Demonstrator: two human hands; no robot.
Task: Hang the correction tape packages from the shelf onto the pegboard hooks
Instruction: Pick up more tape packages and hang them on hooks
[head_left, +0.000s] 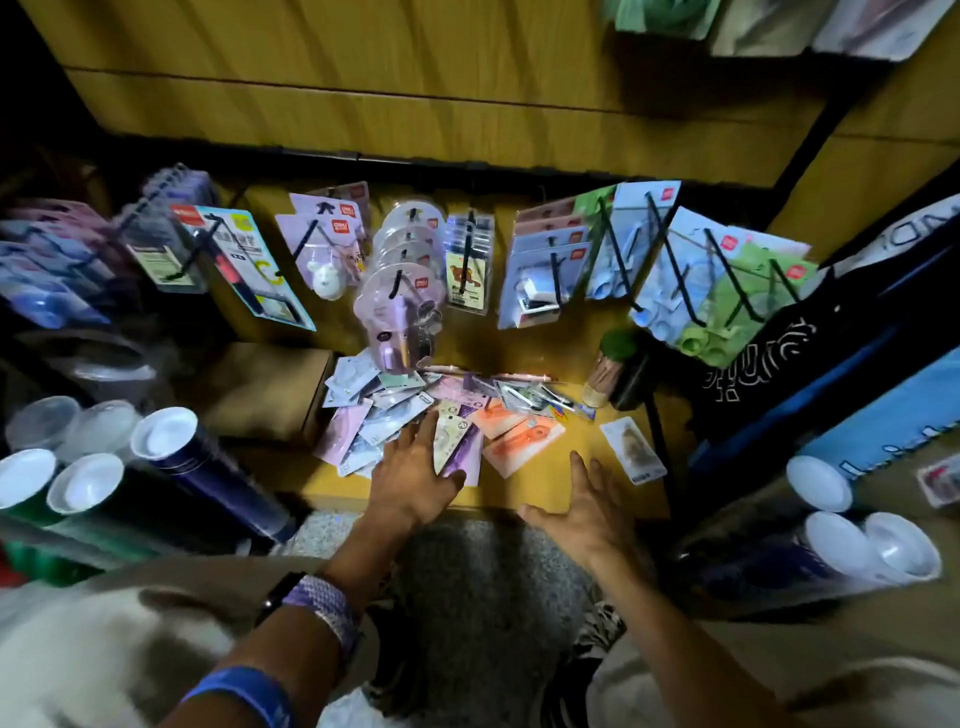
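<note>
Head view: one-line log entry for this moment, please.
left hand: flat on package pile | right hand: open, empty, over shelf edge | pegboard hooks: partly stocked | stage: picking up, nothing held

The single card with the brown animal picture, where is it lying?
The white card with the brown animal picture lies alone on the yellow wooden shelf, right of the orange packages, just beyond the right hand.

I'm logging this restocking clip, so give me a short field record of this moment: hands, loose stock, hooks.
left hand: open, fingers spread, palm down on the loose packages
right hand: open, over the bare shelf edge, holding nothing
loose packages: scattered pile on the shelf, purple, white, orange
orange packages: between the hands
hanging packages: on pegboard hooks above the pile
</note>
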